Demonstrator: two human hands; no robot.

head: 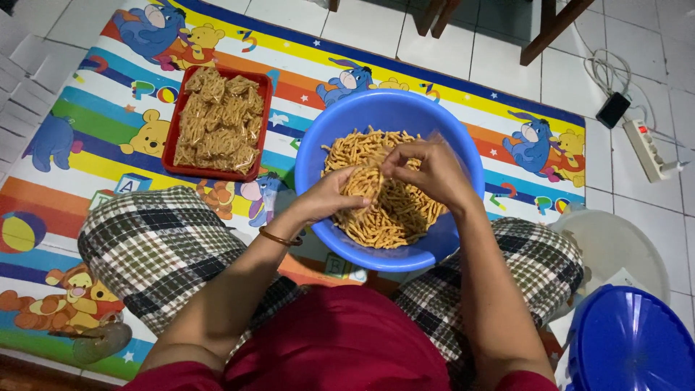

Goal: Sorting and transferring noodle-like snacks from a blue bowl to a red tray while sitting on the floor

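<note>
1. A blue bowl [311,156] of thin fried snack sticks [394,210] sits on a cartoon mat [108,123] between the person's knees.
2. The left hand [329,195] has its fingers pinched around a bundle of sticks.
3. The right hand [431,170] holds a clear plastic bag [443,141], fingers gripping its mouth.
4. A red tray [264,87] of packed snacks lies beside the bowl.

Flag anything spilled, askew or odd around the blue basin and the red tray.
Nothing stands out. The snack sticks stay inside the blue basin, the packets sit within the red tray, and none shows on the mat.
</note>
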